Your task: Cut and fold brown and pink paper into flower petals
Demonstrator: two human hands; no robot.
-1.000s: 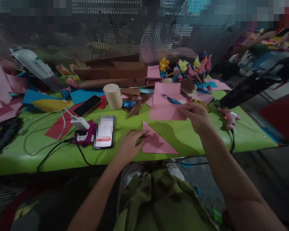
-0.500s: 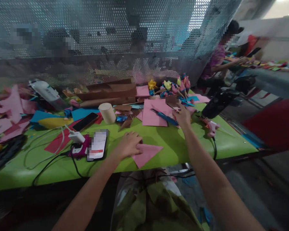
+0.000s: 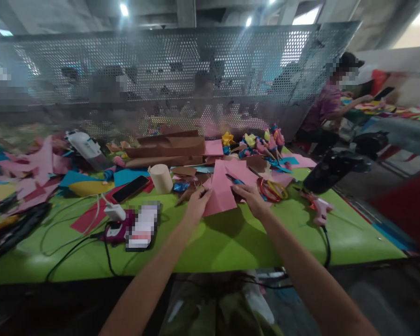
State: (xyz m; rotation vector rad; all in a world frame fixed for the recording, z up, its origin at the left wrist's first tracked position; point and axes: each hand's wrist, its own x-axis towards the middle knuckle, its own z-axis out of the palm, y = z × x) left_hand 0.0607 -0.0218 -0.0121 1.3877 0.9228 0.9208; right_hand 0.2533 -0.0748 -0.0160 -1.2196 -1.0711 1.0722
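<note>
A folded pink paper piece stands lifted off the green table between my two hands. My left hand pinches its left edge with closed fingers. My right hand grips its right edge, fingers curled. More pink sheets lie flat just behind, with a blue-handled tool on them. Red and yellow scissors lie right of my right hand.
A paper cup, two phones, a charger with cables and brown card strips fill the left and back. Folded paper flowers sit at the back, a pink glue gun at right. Another person works beyond the mesh screen.
The pink triangle was lying near the table's front edge under my left hand; now both hands hold it raised further back. My right hand came back from the pink sheets. The view tilted upward.
</note>
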